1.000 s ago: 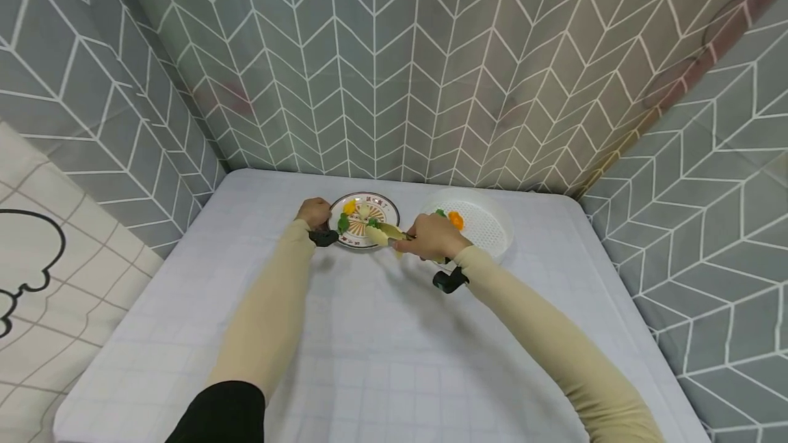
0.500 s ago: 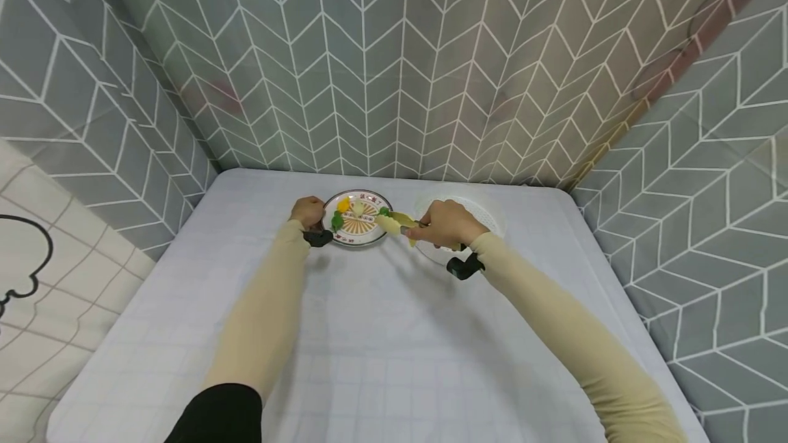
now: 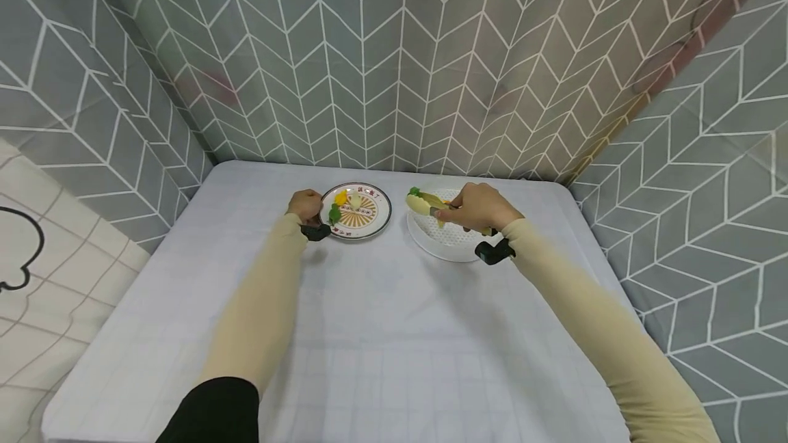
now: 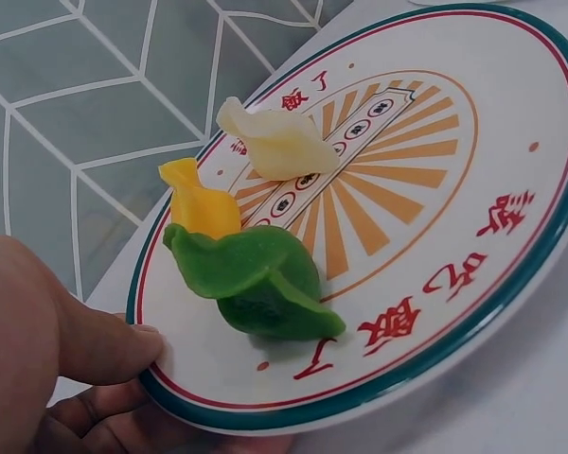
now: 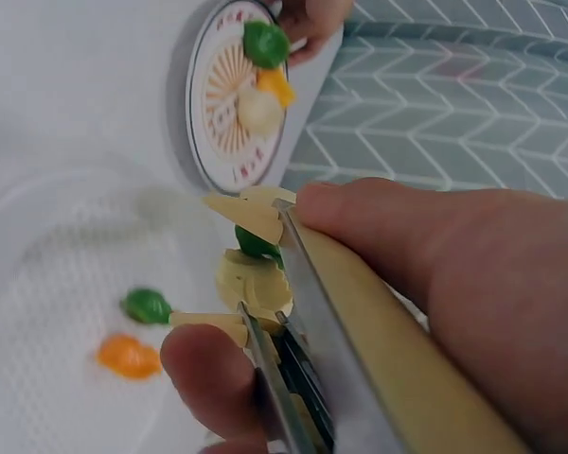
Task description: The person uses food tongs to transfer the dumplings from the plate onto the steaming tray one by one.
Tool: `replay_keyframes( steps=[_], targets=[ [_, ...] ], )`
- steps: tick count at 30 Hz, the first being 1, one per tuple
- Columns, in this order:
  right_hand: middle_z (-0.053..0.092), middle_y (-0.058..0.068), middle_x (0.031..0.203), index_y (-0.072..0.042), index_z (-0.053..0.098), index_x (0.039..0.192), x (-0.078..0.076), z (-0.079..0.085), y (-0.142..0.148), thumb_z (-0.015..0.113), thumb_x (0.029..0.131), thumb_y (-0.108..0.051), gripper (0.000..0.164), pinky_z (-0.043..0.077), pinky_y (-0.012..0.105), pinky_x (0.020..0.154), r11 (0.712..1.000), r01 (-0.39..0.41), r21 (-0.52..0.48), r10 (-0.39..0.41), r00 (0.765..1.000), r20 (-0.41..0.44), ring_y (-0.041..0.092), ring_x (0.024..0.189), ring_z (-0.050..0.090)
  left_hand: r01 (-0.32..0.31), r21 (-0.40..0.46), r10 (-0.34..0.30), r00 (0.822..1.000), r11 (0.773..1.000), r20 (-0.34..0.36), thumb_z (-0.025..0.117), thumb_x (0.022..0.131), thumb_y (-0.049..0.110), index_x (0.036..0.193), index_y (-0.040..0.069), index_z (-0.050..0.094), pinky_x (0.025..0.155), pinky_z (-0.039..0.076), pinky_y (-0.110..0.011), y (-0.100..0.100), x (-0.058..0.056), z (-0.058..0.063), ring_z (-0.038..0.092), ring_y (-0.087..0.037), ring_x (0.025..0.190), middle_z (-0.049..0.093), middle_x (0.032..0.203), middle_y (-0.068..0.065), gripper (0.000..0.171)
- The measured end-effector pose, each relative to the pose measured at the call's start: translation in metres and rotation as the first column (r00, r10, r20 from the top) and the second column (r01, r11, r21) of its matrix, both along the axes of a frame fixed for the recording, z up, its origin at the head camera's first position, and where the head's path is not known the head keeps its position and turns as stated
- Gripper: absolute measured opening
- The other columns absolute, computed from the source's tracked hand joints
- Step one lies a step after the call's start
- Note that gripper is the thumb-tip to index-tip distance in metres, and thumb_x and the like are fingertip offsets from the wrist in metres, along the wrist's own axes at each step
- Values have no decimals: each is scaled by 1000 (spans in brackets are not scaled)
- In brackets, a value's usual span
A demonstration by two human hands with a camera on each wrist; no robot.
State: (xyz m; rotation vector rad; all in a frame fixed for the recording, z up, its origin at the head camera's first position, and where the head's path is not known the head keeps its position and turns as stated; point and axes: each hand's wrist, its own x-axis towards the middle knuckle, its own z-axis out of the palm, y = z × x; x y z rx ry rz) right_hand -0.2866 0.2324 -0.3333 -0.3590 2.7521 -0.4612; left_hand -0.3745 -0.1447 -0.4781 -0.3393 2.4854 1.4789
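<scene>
At the right hand [image 3: 480, 207]: thumb and fingers curl round the tongs [image 5: 355, 317], squeezed nearly together; a half-hidden green dumpling [image 5: 253, 242] sits between the tips.
Beneath that hand: the tray [image 3: 440, 250], bearing a green piece [image 5: 147, 305] and an orange piece [image 5: 130, 357].
At the left hand [image 3: 304, 205]: thumb above and fingers under, it grips the rim of the plate [image 3: 374, 216]; whether the plate is lifted cannot be told.
Just beyond the left thumb: a green wrap [image 4: 256, 284], then a yellow wrap [image 4: 201, 203] and a white wrap [image 4: 279, 147].
Step in hand (judged): tong transfer of one dumpling, apparently into the tray.
Next move: calls for even pressure, then gentle release low over bare tray floor.
In the way: the tray wall below the tongs, and the pieces inside.
</scene>
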Motion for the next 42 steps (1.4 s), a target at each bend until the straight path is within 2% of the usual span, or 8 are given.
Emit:
replay_keyframes(
  steps=[6, 12, 19, 27, 35, 42],
  targets=[
    [76, 8, 76, -7, 81, 120, -5, 11, 27, 66, 100, -52, 51, 45, 28, 51, 999, 8, 34, -8, 1000, -17, 17, 60, 63, -12, -2, 12, 1000, 1000, 6, 37, 110, 18, 147, -1, 54, 71, 58, -32, 4, -1, 0, 59, -22, 84, 58, 135, -25, 45],
    [75, 12, 80, -2, 79, 121, -12, 18, 49, 64, 101, -53, 57, 45, 29, 50, 997, 39, 70, -38, 999, -20, 15, 53, 56, -20, -5, 20, 1000, 1000, -3, 37, 110, 18, 145, -1, 55, 63, 57, -28, 3, -7, 2, 59, -22, 82, 57, 135, -24, 44],
    [74, 8, 75, -4, 82, 109, -21, 17, 72, 63, 100, -53, 53, 46, 29, 51, 992, 84, 98, -81, 996, -36, 14, 51, 57, -13, 1, 13, 1000, 1000, 2, 37, 110, 17, 146, -1, 55, 64, 58, -28, 1, -11, 5, 59, -24, 87, 56, 139, -25, 44],
    [73, 8, 76, -2, 82, 101, -24, 6, 83, 65, 99, -53, 54, 46, 27, 52, 985, 125, 120, -129, 992, 19, 15, 55, 58, -15, 10, 14, 1000, 1000, 17, 35, 111, 19, 149, 1, 52, 67, 60, -31, -1, -9, 5, 60, -27, 91, 54, 143, -26, 46],
    [76, 11, 80, 1, 80, 114, -26, -17, 84, 67, 97, -54, 59, 46, 25, 53, 983, 142, 112, -152, 985, 79, 14, 56, 58, -32, 15, 31, 998, 999, 46, 35, 110, 19, 153, 2, 49, 70, 62, -33, -2, -6, 2, 60, -28, 97, 51, 148, -26, 48],
    [76, 11, 79, 3, 79, 114, -24, -26, 88, 66, 98, -53, 60, 44, 25, 52, 982, 141, 123, -151, 985, 84, 13, 53, 55, -34, 20, 33, 998, 999, 44, 35, 109, 17, 152, 1, 49, 71, 62, -33, 1, -5, -3, 60, -28, 97, 51, 147, -26, 48]
  ],
)
